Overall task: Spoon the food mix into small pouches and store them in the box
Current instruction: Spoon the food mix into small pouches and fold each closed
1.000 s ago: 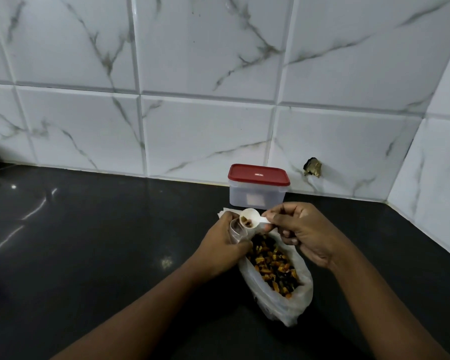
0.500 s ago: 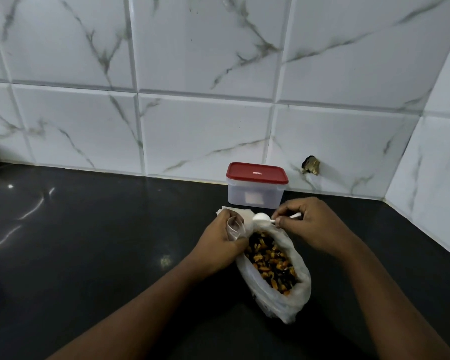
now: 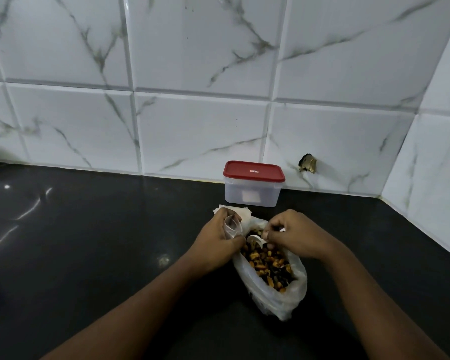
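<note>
- The right hand (image 3: 294,235), grip pinched on the white spoon (image 3: 255,240), has dropped from the pouch mouth into the food mix (image 3: 268,266); I judge this a fresh scoop.
- The left hand (image 3: 216,242) still grips the small clear pouch (image 3: 231,227), held open beside the bag (image 3: 278,302).
- The box (image 3: 252,196) stays lidded at the back edge of the counter (image 3: 89,255), so storing is still ahead.
</note>
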A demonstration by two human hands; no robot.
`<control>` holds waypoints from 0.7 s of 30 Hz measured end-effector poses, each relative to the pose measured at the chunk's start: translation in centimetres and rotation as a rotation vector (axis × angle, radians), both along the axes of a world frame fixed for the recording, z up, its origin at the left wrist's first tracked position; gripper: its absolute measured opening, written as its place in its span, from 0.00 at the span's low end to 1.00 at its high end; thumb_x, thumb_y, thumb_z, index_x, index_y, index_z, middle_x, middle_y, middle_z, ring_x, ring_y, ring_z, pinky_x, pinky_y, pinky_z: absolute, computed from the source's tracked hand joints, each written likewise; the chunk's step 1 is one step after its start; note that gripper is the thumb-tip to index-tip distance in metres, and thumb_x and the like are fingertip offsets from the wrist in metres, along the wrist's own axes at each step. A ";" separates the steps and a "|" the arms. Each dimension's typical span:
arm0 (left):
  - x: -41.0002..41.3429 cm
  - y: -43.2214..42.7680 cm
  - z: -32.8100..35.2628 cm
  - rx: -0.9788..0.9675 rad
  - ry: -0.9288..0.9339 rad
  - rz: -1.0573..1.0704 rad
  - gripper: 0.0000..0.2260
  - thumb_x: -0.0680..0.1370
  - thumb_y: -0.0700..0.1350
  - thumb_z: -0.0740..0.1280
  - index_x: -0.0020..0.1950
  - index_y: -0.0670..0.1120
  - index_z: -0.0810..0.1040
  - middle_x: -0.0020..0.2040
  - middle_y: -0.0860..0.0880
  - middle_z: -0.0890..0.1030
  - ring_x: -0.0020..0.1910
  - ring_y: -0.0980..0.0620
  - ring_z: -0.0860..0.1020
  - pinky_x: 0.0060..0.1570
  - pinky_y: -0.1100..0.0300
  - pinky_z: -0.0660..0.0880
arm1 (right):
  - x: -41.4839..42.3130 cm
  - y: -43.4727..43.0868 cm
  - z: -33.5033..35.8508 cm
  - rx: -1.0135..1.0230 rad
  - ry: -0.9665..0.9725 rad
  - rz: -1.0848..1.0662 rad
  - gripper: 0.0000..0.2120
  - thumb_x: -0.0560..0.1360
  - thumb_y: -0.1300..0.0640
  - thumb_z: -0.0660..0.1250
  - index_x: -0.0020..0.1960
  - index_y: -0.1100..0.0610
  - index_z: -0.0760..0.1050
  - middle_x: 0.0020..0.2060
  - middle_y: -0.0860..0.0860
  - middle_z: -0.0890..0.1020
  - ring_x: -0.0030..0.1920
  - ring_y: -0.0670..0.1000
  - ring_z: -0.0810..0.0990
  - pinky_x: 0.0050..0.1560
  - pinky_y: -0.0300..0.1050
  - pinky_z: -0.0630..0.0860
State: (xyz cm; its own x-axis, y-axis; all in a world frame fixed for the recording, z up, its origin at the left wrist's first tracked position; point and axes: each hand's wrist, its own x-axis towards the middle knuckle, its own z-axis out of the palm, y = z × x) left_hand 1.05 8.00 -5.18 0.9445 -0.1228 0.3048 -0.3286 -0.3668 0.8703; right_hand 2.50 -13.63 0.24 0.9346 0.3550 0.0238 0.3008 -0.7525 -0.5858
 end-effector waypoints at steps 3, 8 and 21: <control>0.0 0.0 0.1 0.010 -0.006 -0.001 0.13 0.76 0.38 0.71 0.57 0.51 0.75 0.52 0.53 0.81 0.49 0.60 0.80 0.53 0.56 0.80 | 0.4 -0.2 -0.2 0.186 0.105 -0.094 0.08 0.81 0.59 0.69 0.47 0.57 0.85 0.37 0.51 0.87 0.36 0.41 0.83 0.46 0.44 0.76; 0.0 0.1 0.0 0.017 0.007 -0.003 0.14 0.77 0.39 0.72 0.58 0.52 0.75 0.53 0.54 0.81 0.50 0.63 0.79 0.50 0.65 0.78 | 1.0 -1.1 -0.2 0.415 0.266 -0.245 0.07 0.80 0.62 0.69 0.48 0.61 0.85 0.35 0.54 0.85 0.26 0.42 0.72 0.29 0.37 0.66; -0.2 0.1 0.0 -0.009 0.053 -0.048 0.20 0.74 0.47 0.73 0.64 0.55 0.75 0.57 0.55 0.83 0.56 0.57 0.82 0.60 0.50 0.80 | 0.4 0.1 -0.2 0.727 0.205 -0.043 0.06 0.81 0.61 0.69 0.54 0.59 0.85 0.44 0.57 0.87 0.33 0.46 0.75 0.31 0.37 0.70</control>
